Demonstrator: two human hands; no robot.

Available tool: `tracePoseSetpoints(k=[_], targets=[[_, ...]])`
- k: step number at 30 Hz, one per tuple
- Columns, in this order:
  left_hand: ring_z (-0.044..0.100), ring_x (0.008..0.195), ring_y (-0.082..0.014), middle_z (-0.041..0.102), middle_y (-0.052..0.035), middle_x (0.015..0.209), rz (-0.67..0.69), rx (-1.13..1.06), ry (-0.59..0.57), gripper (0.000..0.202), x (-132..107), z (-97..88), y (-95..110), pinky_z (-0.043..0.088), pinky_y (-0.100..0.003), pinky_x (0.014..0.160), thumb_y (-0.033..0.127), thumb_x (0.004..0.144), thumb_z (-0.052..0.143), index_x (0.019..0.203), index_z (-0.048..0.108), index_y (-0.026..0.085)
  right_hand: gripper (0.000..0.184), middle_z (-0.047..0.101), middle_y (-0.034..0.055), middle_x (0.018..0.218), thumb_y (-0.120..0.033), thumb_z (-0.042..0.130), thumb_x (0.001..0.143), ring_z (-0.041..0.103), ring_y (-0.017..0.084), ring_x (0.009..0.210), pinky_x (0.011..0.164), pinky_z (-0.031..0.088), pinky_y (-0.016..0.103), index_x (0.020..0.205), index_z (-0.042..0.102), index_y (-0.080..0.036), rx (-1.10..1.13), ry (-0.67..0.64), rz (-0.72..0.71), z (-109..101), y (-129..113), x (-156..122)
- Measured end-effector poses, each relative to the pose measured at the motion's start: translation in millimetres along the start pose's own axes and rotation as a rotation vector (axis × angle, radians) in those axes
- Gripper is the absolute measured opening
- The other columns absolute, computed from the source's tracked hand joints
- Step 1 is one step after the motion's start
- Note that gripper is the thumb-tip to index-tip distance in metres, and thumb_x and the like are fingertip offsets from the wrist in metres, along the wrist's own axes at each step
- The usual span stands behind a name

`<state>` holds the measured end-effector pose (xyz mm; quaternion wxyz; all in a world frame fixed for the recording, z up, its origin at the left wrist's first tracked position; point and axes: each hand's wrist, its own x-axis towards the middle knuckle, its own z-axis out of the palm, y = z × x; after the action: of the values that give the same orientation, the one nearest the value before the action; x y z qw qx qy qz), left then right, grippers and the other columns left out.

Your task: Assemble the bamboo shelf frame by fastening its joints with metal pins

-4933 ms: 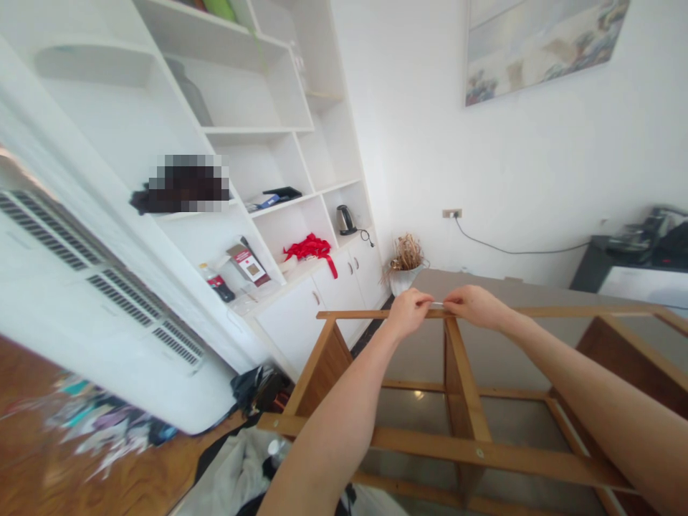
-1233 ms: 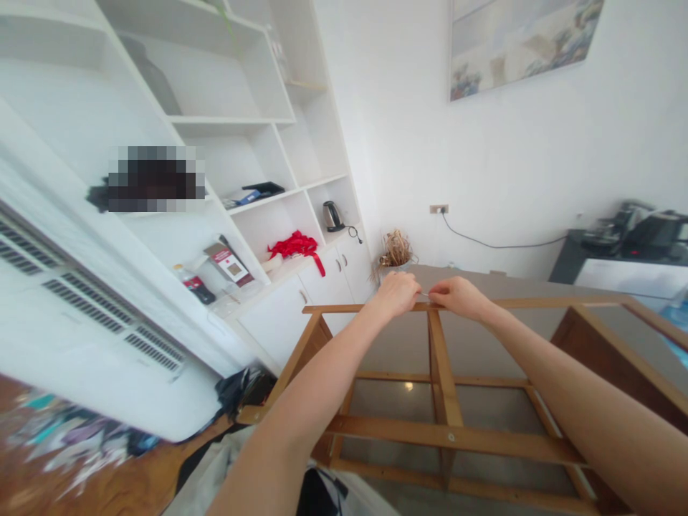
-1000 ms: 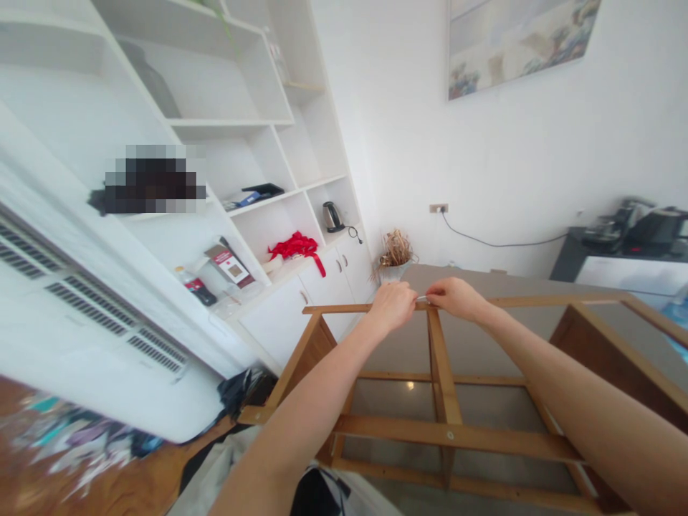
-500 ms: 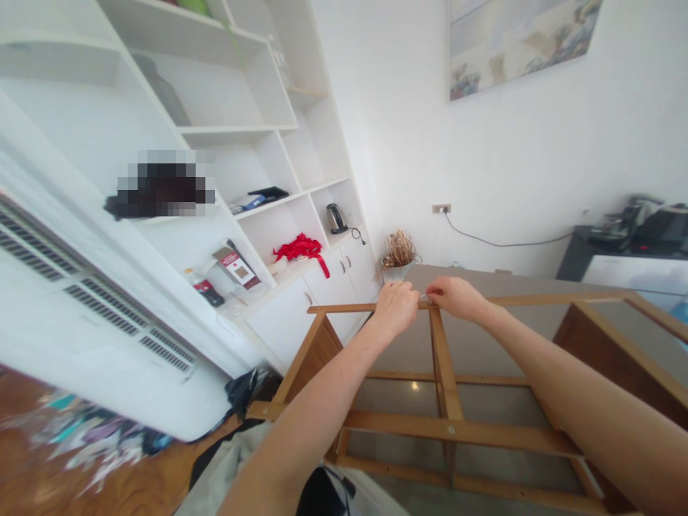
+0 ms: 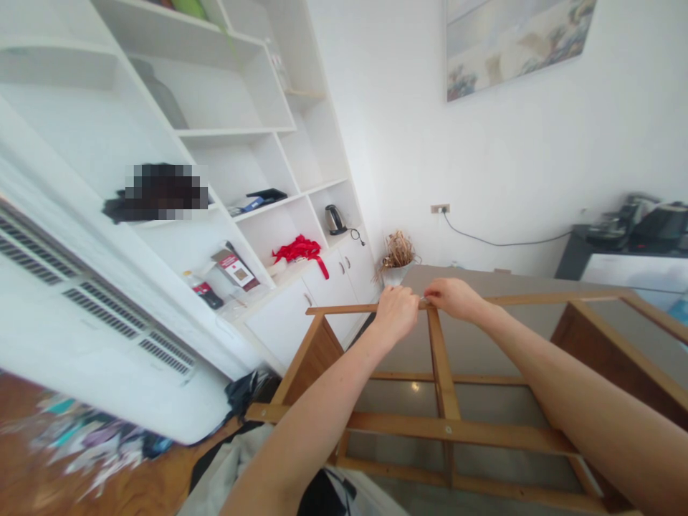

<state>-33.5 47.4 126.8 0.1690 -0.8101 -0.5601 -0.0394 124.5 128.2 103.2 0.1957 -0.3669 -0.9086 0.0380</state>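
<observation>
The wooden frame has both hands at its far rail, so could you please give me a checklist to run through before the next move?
1. Grip of the right hand on the small pale piece: ok, it is pinched there.
2. Grip of the left hand: cannot tell, the back of the hand hides much of it.
3. Identity of the small pale piece: cannot tell, too small.
4. Middle bar meeting the far rail: ok, they join near the hands.
5. Footing of the wooden frame: cannot tell, its support is unclear.
6. Kettle apart from the frame: ok.
</observation>
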Motion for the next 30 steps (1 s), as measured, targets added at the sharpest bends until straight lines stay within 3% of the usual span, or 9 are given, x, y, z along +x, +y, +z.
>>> tracePoseSetpoints(k=[7,12,30], targets=[[0.061,0.090,-0.0241,0.065,-0.0125,0.084,-0.031,-0.015,-0.038,0.024,-1.1,-0.2,11.6,0.043,-0.038,0.081,0.015,0.085,0.044,0.085,0.067,0.011,0.023,0.070,0.0057,0.087,-0.019,0.049,0.080,0.061,0.018,0.081,0.067,0.038,0.024,0.082,0.072,-0.020,-0.059,-0.032,-0.058,-3.6,-1.1,0.4],[0.064,0.086,-0.0247,0.067,-0.0144,0.084,-0.114,-0.032,-0.091,0.027,2.0,-3.4,19.7,0.047,-0.036,0.075,0.014,0.084,0.042,0.090,0.068,0.011,0.024,0.069,0.0063,0.088,-0.019,0.048,0.081,0.061,0.019,0.081,0.067,0.039,0.024,0.084,0.072,-0.020,-0.075,-0.052,-0.091,-6.0,-3.0,-0.4],[0.065,0.089,-0.0236,0.069,-0.0121,0.092,-0.220,-0.077,-0.137,0.028,10.3,-5.4,20.4,0.049,-0.033,0.075,0.023,0.087,0.041,0.092,0.067,0.016,0.026,0.070,0.0051,0.094,-0.017,0.048,0.082,0.061,0.018,0.088,0.073,0.040,0.024,0.092,0.071,-0.021,-0.003,-0.028,-0.074,-3.6,1.9,-3.4]])
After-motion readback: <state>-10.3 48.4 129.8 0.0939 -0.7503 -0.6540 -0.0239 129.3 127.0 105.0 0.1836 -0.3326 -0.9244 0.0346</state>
